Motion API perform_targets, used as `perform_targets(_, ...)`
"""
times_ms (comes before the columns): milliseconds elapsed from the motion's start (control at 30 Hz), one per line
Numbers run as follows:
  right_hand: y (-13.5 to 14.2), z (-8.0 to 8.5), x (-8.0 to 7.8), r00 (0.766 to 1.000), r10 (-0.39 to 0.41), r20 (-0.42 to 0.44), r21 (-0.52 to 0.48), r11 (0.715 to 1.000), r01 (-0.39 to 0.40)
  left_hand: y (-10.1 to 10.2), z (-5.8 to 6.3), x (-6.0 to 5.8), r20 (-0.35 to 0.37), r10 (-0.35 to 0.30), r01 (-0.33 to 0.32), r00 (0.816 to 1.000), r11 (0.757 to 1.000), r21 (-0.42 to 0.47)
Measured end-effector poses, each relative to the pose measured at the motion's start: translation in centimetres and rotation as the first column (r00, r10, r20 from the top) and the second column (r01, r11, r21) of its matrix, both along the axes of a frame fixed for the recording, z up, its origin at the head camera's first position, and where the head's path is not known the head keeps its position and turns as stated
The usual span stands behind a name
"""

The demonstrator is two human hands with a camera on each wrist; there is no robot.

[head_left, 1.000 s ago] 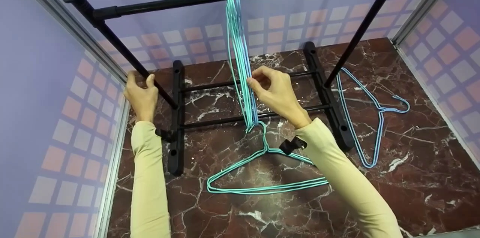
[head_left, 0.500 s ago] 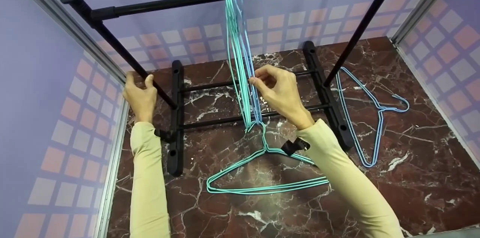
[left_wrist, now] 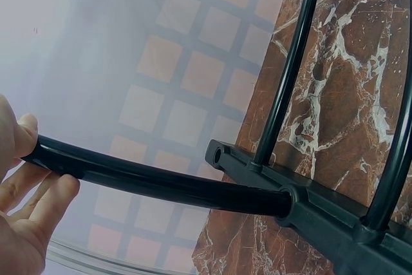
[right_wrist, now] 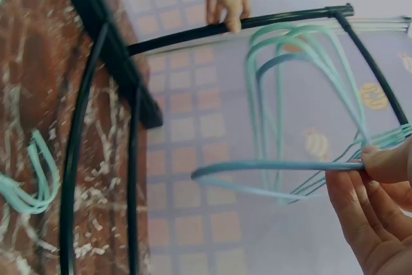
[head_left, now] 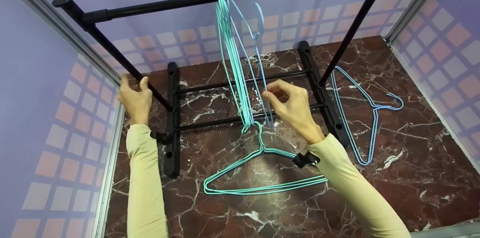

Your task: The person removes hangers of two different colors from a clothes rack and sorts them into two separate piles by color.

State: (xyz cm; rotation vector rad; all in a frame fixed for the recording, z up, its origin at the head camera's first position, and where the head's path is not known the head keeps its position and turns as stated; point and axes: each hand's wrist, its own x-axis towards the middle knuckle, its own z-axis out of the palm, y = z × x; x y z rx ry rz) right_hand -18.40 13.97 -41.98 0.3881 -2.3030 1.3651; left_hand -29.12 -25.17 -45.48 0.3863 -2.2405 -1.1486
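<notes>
My right hand pinches the wire of a blue clothes hanger between thumb and fingers. This hanger's hook stands free of the black top rod, to the right of a bunch of hanging teal hangers. In the right wrist view, the held hanger runs leftward from the fingertips, and another blue hanger shows among the hung ones. At the left, my left hand grips the rack's black upright pole. The left wrist view shows thumb and fingers round that pole.
Several teal hangers lie stacked on the marble-patterned floor in front of the rack. Blue hangers lie right of the rack's right foot. Purple panels enclose the left, back and right.
My right hand has drawn the blue hanger rightward, away from the bunch, and its hook has come off the rod. The left hand keeps its grip on the pole.
</notes>
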Motion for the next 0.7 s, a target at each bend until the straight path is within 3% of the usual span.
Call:
perform_targets(267, 2.0, -3.0, 0.7, 0.995, -0.066, 0.075, 0.079, 0.995, 0.06, -0.1, 0.2, 0.0, 0.008, 0.006, -0.006, 1.0, 1.0, 0.009)
perform_targets(467, 3.3, -4.9, 1.3, 0.986, -0.143, 0.088, 0.172, 0.977, 0.126, 0.0, 0.1, -0.1, -0.004, 0.0, 0.0, 1.0, 1.0, 0.014)
perform_targets(700, 4.3, -6.5, 2.0, 0.979, -0.177, 0.101, 0.24, 0.959, 0.149, 0.1, 0.2, -0.1, 0.015, 0.012, -0.012, 1.0, 1.0, -0.004)
